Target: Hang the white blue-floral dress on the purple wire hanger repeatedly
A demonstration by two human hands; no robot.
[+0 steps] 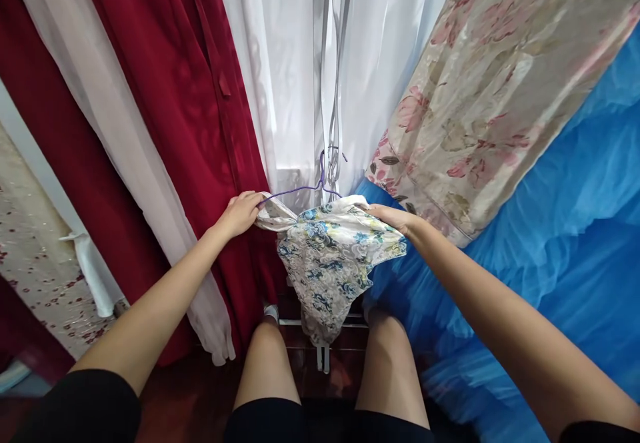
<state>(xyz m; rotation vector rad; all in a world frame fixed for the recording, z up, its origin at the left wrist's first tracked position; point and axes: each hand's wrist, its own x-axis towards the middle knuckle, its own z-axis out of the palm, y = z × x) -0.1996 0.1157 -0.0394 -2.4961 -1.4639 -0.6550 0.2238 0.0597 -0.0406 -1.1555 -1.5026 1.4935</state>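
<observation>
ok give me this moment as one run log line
left hand: holding strap at purple hanger's end | right hand: pinching floral garment's top edge | behind: white fabric

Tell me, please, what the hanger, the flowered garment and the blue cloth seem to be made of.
Hanger: probably thin wire with a purple coating, being slim and bent.
Flowered garment: likely lace, mostly matt, given its fine, textured-looking pattern.
Blue cloth: perhaps tulle, soft and matt, judging by its sheer, gathered layers.

Dress shop, apparently: long gowns (165, 103)
</observation>
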